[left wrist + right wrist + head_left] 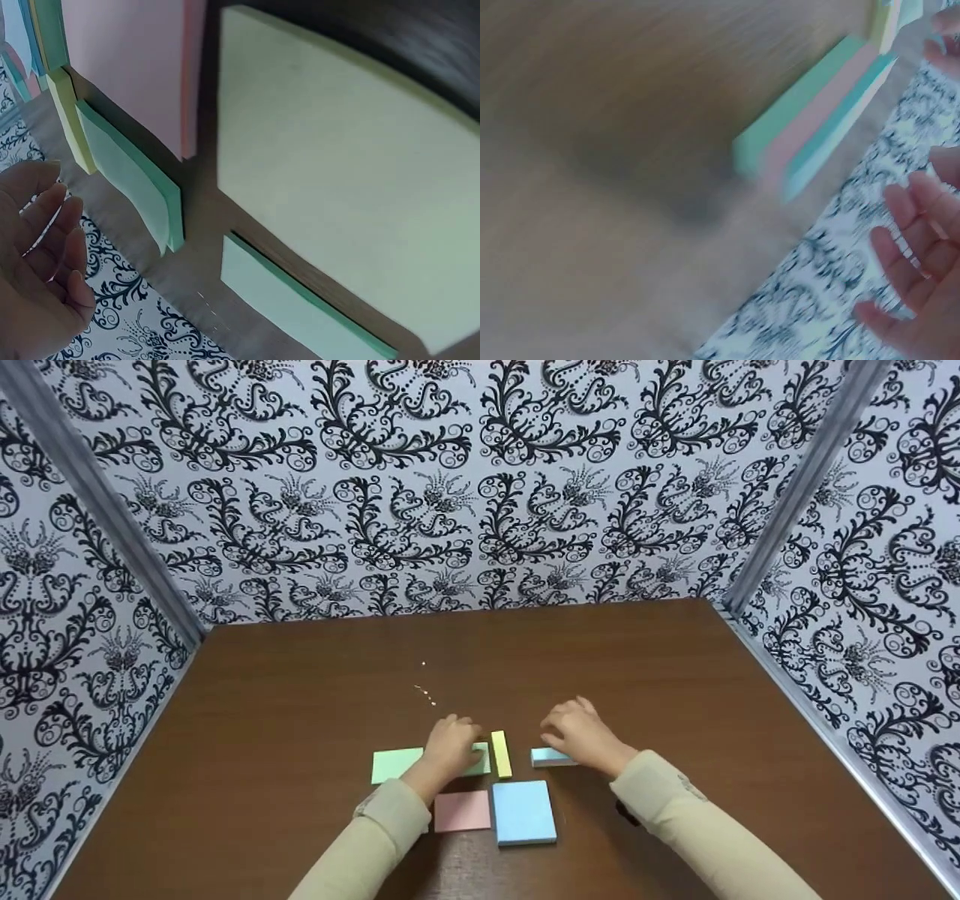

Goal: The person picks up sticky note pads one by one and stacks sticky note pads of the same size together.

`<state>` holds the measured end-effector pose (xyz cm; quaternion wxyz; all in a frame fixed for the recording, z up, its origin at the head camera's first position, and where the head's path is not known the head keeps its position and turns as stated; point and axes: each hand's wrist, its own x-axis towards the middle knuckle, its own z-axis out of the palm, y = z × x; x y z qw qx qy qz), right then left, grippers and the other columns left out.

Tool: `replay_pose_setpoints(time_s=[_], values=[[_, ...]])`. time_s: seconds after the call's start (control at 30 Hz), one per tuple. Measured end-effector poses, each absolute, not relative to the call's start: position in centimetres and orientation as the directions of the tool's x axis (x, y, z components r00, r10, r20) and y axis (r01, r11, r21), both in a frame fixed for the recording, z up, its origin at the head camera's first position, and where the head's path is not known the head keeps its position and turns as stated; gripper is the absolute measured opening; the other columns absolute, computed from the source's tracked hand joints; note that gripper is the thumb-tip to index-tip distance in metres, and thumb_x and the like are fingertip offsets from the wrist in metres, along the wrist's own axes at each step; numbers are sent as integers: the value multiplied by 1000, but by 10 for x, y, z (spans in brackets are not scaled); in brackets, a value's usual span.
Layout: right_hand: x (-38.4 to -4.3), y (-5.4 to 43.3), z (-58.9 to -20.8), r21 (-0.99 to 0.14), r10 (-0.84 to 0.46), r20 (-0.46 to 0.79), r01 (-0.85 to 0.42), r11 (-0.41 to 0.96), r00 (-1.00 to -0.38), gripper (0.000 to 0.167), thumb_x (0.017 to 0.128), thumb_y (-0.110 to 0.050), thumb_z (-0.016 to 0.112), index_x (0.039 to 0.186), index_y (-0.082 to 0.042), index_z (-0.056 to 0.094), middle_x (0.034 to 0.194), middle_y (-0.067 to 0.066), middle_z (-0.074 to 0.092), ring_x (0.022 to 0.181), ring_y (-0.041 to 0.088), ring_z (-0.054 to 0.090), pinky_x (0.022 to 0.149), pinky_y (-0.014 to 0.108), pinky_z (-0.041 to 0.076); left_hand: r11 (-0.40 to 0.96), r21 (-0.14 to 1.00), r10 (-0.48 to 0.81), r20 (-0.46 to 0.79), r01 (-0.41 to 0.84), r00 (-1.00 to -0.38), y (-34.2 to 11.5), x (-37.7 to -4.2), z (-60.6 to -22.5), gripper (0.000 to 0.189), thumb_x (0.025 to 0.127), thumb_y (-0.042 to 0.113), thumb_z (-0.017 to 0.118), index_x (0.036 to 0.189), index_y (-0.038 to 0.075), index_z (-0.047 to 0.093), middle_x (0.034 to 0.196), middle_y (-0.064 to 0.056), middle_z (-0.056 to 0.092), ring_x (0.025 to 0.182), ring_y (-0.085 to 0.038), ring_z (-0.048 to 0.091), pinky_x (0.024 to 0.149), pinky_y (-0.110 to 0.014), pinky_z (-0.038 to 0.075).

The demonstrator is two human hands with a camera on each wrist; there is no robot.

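My left fingers (71,214) and right fingers (892,259) bend loosely, empty; near the right ones, wrist view shows a stack (817,116) with pink layer, head view mainly its blue top

Head view is evenly lit; faint glare marks the tabletop (466,877). Left wrist view is dimmer. Right wrist view shows motion blur across the note blocks (821,109).
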<state>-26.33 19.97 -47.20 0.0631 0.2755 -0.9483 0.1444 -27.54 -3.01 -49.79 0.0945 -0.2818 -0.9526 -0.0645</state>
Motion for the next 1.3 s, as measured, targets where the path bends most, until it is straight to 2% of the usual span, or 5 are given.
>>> replay_pose_setpoints(time_s=[0.23,0.57,0.8,1.23,1.3], values=[[-272,151,-465,-326,-403,-83,-357,875,-911,17,79,-13,67,88,2,66,86,13,67,92,33,59,104,62,2,831,74,517,263,552,-814,-39,-274,-499,14,72,19,71,83,8,69,78,-4,64,71,-22,54,66,-36,45],[-283,111,-486,-166,-284,-208,-252,953,-936,17,74,-13,69,62,-9,57,69,6,61,83,29,62,105,61,5,832,103,505,268,546,-820,-48,-273,-499,14,74,19,69,82,8,70,76,-4,62,73,-24,56,69,-39,46],[-284,105,-492,-134,-253,-226,-228,965,-940,17,79,-14,67,65,-10,57,82,8,60,84,29,61,106,58,8,833,94,507,267,546,-819,-52,-273,-499,15,76,21,70,83,8,69,76,-4,61,73,-24,56,68,-39,46],[-293,120,-468,-407,-237,-261,-116,906,-936,31,75,-11,65,55,-13,42,54,-3,40,58,16,43,104,62,8,832,94,512,247,546,-823,-49,-271,-496,14,75,20,71,83,9,70,76,-3,62,72,-22,55,66,-36,45],[-294,124,-459,-473,-241,-263,-93,876,-934,29,75,-9,61,54,-13,40,52,-3,35,52,14,33,102,57,21,832,110,508,246,544,-826,-46,-270,-496,12,75,20,71,82,10,70,76,-3,62,72,-22,54,67,-36,45]])
